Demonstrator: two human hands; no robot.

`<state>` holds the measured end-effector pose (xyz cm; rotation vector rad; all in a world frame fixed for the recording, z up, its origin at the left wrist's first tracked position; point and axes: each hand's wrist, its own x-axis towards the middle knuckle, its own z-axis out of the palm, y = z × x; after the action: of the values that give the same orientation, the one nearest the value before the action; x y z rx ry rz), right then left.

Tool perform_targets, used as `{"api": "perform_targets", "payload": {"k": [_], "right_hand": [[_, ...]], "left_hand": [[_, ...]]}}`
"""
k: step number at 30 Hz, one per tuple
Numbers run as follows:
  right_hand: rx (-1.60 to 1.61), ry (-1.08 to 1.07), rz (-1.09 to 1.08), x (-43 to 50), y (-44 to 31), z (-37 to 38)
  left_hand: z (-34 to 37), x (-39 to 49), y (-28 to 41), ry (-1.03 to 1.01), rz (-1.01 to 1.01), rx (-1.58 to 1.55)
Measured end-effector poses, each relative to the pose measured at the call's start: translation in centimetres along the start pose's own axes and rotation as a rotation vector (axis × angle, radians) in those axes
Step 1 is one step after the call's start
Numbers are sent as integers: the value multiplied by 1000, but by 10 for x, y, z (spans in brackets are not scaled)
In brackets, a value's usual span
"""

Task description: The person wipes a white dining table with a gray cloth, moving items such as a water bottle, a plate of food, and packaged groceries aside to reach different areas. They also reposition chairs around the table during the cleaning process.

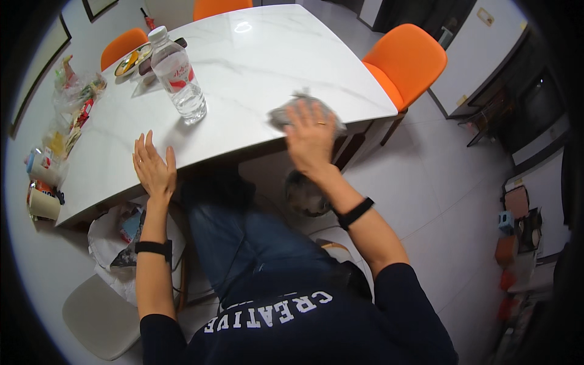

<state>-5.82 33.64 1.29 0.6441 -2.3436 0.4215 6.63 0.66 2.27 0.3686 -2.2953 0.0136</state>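
My right hand (311,137) lies flat on a crumpled grey cloth (279,117) at the near edge of the white marble-look table (242,77). The cloth spreads out beyond the fingertips and is slightly blurred. To the left, my left hand (154,166) is over the table's near edge, palm down with the fingers apart and nothing held. A clear plastic water bottle (180,82) with a white cap and a red and white label stands upright beyond my left hand.
A plate of food (133,60) sits at the far left. Plastic bags (75,91), packets and a paper cup (44,204) line the left edge. Orange chairs (408,59) stand around the table. A grey seat (98,315) and a white bag (107,237) are at lower left.
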Motion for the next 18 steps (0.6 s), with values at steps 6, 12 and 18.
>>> {"api": "perform_targets", "payload": {"k": [6, 12, 18], "right_hand": [[145, -44, -183, 2, -30, -18], [-81, -92, -43, 11, 88, -32], [-251, -480, 366, 59, 184, -28]], "left_hand": [[-7, 2, 0, -159, -75, 47], [-13, 4, 4, -200, -68, 53], [-25, 9, 5, -369, -82, -77]]}}
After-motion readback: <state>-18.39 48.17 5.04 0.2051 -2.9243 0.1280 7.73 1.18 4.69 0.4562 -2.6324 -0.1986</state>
